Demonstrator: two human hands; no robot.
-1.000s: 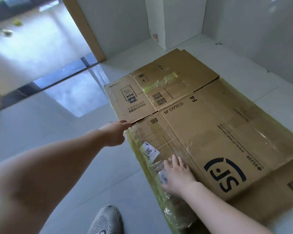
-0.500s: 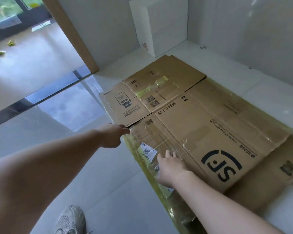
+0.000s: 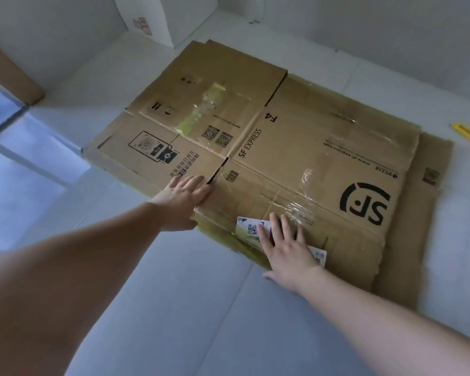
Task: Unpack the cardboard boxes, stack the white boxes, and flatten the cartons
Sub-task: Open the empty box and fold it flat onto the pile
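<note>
On the floor, both hands lay flat w/ fingers spread on the flattened carton [image 3: 296,147]: left hand [image 3: 183,198] at flap edge, right hand [image 3: 285,245] over shipping label [image 3: 248,227].
</note>
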